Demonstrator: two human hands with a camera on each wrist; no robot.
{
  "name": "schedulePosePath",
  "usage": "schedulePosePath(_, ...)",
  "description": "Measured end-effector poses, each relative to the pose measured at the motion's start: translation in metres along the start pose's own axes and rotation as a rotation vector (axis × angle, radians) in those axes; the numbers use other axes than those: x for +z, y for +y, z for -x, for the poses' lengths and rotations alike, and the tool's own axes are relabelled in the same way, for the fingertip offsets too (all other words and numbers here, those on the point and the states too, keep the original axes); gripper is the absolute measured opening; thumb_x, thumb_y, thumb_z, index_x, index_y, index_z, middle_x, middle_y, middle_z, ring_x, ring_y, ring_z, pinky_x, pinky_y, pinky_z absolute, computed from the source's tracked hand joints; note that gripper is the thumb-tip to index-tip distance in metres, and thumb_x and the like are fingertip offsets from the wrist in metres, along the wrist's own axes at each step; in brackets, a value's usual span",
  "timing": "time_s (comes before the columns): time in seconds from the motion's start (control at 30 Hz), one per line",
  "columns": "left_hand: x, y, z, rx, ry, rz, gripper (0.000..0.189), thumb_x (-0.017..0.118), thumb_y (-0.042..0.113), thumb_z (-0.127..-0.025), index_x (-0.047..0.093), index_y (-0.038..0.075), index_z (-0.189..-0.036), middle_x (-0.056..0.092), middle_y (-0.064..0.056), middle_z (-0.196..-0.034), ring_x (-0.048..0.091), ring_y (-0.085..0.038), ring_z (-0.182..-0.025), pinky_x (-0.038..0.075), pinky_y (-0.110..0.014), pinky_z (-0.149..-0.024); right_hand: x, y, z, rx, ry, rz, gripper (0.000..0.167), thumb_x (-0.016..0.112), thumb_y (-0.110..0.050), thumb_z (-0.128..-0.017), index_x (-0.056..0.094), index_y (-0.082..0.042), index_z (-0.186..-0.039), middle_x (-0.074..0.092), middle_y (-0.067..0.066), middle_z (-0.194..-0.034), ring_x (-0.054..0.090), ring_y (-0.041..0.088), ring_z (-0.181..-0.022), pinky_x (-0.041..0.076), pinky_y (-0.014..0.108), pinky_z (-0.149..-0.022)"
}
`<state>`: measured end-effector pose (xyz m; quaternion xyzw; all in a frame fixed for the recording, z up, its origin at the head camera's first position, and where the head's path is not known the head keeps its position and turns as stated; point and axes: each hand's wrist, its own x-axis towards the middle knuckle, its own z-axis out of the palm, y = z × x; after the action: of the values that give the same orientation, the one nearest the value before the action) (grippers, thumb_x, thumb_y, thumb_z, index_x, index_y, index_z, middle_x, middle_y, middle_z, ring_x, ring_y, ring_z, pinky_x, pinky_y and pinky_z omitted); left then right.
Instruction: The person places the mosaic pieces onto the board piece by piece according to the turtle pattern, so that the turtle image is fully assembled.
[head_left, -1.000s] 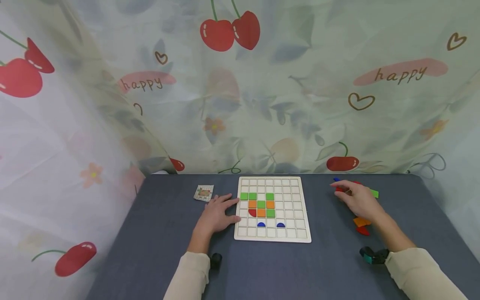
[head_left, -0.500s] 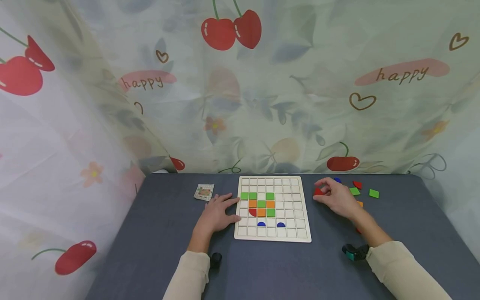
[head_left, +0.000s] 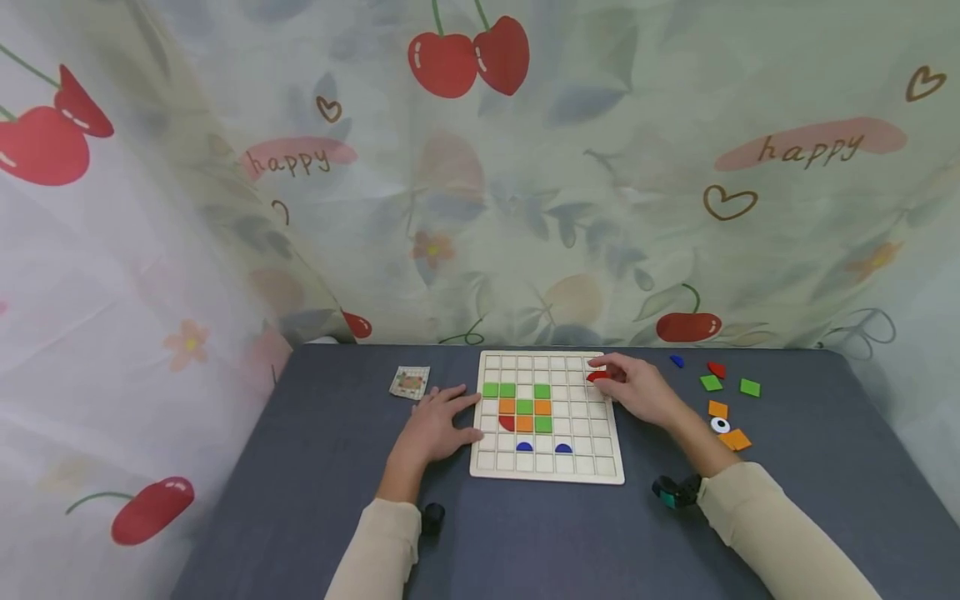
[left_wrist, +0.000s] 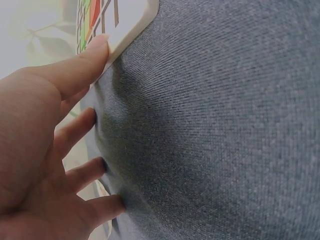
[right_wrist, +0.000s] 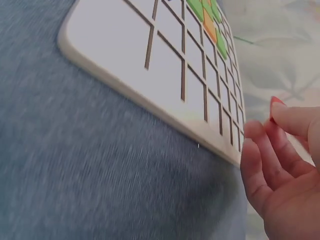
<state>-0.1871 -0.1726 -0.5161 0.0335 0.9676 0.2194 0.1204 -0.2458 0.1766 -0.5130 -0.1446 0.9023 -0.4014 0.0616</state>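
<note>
A white grid board (head_left: 581,465) lies on the dark cloth, with green and orange squares, a red quarter-round tile (head_left: 507,423) and two blue half-round tiles (head_left: 524,447) in its cells. My left hand (head_left: 433,429) rests at the board's left edge, fingers spread; in the left wrist view the thumb (left_wrist: 90,62) presses on the rim. Over the upper right cells, my right hand (head_left: 639,388) pinches a red tile (head_left: 597,377) between thumb and fingers. In the right wrist view only a small corner of that red tile (right_wrist: 274,104) shows at the fingertips.
Loose tiles lie right of the board: a blue one (head_left: 677,361), a red one (head_left: 717,368), green squares (head_left: 750,387), orange ones (head_left: 718,408) and a white ring-like piece (head_left: 720,425). A small printed card (head_left: 410,382) sits at the left. Patterned cloth hangs behind the table.
My right hand has moved left from the loose tiles to above the board's upper right, carrying the red tile. The left hand has stayed at the board's edge.
</note>
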Motion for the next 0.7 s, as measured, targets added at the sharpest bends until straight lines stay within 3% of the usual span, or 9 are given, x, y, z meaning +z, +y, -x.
schedulePosePath(0.17,-0.002,0.001,-0.001,0.008,0.003,0.002,0.065,0.077,0.044,-0.09,0.053,0.033,-0.15,0.04,-0.001,-0.164,0.022,-0.043,-0.157,0.02,-0.069,-0.124,0.008,-0.008,-0.012,0.035,-0.035,-0.041,0.028,0.074,-0.022,-0.095,0.064,-0.007,-0.116,0.07,0.009,-0.096,0.065,0.02,-0.079,0.053,0.027,-0.067)
schedulePosePath(0.53,0.0,-0.001,-0.001,0.008,-0.001,-0.004,0.065,0.076,0.046,-0.09,0.053,0.033,-0.15,0.04,-0.001,-0.164,0.022,-0.044,-0.157,0.022,-0.069,-0.124,0.034,-0.031,-0.04,-0.008,-0.103,0.035,0.009,0.069,-0.018,-0.098,0.072,-0.01,-0.102,0.073,0.005,-0.095,0.061,0.017,-0.083,0.051,0.028,-0.075)
schedulePosePath(0.7,0.0,-0.001,0.0,0.012,-0.002,0.004,0.065,0.075,0.046,-0.09,0.053,0.033,-0.15,0.039,-0.001,-0.165,0.022,-0.043,-0.157,0.021,-0.069,-0.124,0.039,-0.041,-0.048,-0.044,-0.144,0.071,0.009,0.069,-0.017,-0.098,0.075,-0.012,-0.099,0.074,0.002,-0.094,0.061,0.015,-0.084,0.051,0.031,-0.078)
